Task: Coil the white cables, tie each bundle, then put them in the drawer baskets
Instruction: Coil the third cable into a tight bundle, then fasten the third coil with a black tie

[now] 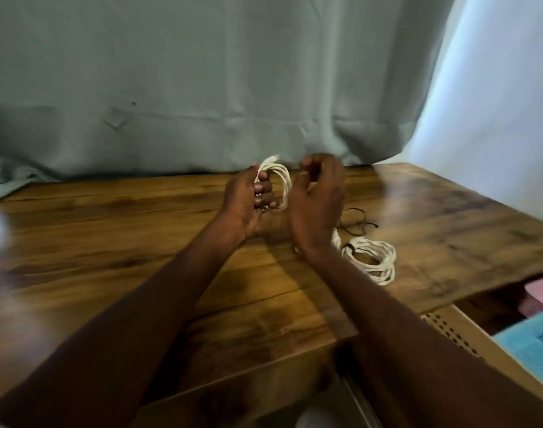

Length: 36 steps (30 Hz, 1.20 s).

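White cable, wound into a coil (278,183), sits in the left hand (248,199), whose grip curls round its loops above the wooden bench (109,242). The right hand (318,196) has its fingers curled just beside it; blur hides what they pinch. A 2nd coil (372,257) lies on the bench by thin black ties (358,225).

wooden table (140,242) | green curtain (171,72) behind | pale wall (495,88) right

Left hand (248,199) fingers curled, gripping; right hand (318,199) raised, fingers curled.
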Each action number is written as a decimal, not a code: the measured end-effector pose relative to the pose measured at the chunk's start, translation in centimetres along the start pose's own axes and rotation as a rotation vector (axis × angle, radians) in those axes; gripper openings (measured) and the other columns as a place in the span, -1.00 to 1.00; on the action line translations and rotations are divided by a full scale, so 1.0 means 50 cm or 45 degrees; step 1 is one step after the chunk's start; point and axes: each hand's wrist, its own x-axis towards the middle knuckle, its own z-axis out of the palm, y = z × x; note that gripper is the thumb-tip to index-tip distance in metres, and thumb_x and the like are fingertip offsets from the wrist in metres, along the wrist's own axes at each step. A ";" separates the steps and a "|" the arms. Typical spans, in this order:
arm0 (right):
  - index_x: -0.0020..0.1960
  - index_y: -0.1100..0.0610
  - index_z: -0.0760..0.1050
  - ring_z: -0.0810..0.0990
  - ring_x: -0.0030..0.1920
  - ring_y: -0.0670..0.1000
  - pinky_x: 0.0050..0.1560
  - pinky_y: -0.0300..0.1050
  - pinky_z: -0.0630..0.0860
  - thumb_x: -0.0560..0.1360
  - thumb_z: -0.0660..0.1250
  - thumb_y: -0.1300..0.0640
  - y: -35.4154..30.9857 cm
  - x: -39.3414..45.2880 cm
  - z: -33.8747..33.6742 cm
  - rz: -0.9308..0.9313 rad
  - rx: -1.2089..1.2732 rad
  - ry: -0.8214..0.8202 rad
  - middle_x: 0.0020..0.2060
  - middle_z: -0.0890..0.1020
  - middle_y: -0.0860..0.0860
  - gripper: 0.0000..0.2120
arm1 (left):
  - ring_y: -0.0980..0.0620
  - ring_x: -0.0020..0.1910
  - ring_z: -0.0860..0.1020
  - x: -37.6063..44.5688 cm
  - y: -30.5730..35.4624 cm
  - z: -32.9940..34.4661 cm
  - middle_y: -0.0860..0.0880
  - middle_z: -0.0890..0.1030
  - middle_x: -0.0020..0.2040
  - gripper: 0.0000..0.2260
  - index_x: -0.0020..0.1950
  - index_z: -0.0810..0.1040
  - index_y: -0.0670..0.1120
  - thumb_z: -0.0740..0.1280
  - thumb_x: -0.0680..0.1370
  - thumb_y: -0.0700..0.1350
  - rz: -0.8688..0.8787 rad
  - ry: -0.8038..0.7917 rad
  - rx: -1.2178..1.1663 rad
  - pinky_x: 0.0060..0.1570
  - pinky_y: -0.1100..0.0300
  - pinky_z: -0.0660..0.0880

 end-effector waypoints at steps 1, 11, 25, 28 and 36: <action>-0.02 0.14 0.57 0.60 -0.03 0.14 0.01 0.04 0.51 0.41 0.25 0.28 0.033 0.033 -0.032 -0.012 -0.104 -0.033 -0.07 0.61 0.05 -0.80 | 0.16 -0.65 0.15 0.006 -0.022 0.010 0.10 0.27 -0.54 -0.67 -0.21 0.39 -0.08 0.11 0.73 -0.04 -0.003 -0.019 0.027 -0.50 0.30 0.30; 0.08 -0.01 0.66 0.65 0.10 0.16 0.09 -0.01 0.58 0.44 0.54 0.03 0.283 0.187 -0.201 0.475 -1.124 -1.003 0.09 0.70 0.09 -0.77 | 0.15 -0.60 0.15 -0.011 -0.035 -0.058 0.08 0.26 -0.48 -0.68 -0.20 0.40 -0.08 0.15 0.72 -0.01 -0.025 -0.046 0.335 -0.42 0.21 0.30; -0.09 0.12 0.75 0.58 -0.31 0.04 -0.44 -0.23 0.44 0.48 0.52 0.23 0.287 0.207 -0.159 0.485 -0.965 -1.326 -0.28 0.71 0.09 -0.95 | 0.12 -0.60 0.18 0.004 -0.025 -0.072 0.06 0.28 -0.48 -0.68 -0.20 0.41 -0.10 0.16 0.72 -0.03 -0.058 0.001 0.385 -0.43 0.20 0.32; -0.14 0.12 0.75 0.61 -0.36 -0.02 -0.43 -0.25 0.46 0.50 0.52 0.22 0.262 0.209 -0.140 0.497 -0.874 -1.219 -0.35 0.70 0.00 -0.94 | 0.12 -0.60 0.18 0.001 -0.019 -0.072 0.05 0.28 -0.48 -0.68 -0.20 0.41 -0.10 0.15 0.72 -0.03 -0.043 -0.005 0.364 -0.42 0.20 0.33; 0.03 0.11 0.69 0.60 -0.46 -0.03 -0.48 -0.25 0.41 0.51 0.51 0.18 0.055 0.198 -0.022 0.606 -0.049 -0.895 -0.32 0.74 0.09 -0.90 | 0.09 -0.59 0.22 0.002 0.067 -0.099 0.05 0.30 -0.48 -0.68 -0.19 0.43 -0.10 0.15 0.72 -0.02 0.175 0.141 0.159 -0.41 0.20 0.35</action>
